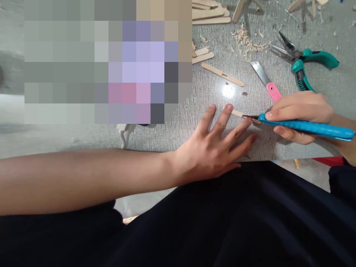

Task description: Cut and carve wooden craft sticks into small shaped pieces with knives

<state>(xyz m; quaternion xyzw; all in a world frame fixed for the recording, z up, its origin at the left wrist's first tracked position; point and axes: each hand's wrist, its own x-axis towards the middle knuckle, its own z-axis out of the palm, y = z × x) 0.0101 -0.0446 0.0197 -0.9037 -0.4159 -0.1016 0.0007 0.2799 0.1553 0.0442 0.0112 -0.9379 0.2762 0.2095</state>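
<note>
My right hand (302, 115) is closed around a blue utility knife (311, 127). Its dark blade tip rests on a wooden craft stick (237, 113) that lies flat near the table's front edge. With fingers spread, my left hand (215, 141) presses down on the table, its fingertips on the stick and covering part of it. Just beyond my right hand lies a pink-handled knife (274, 91), its silver blade pointing away to the left. Another craft stick (222, 74), with a small slot cut in its middle, sits farther back.
Teal-handled needle-nose pliers (297, 55) lie with their jaws apart at the right. Wood shavings (247, 39) are scattered behind the knives. A pile of craft sticks (211, 14) is at the back. A blurred-out patch hides much of the upper left.
</note>
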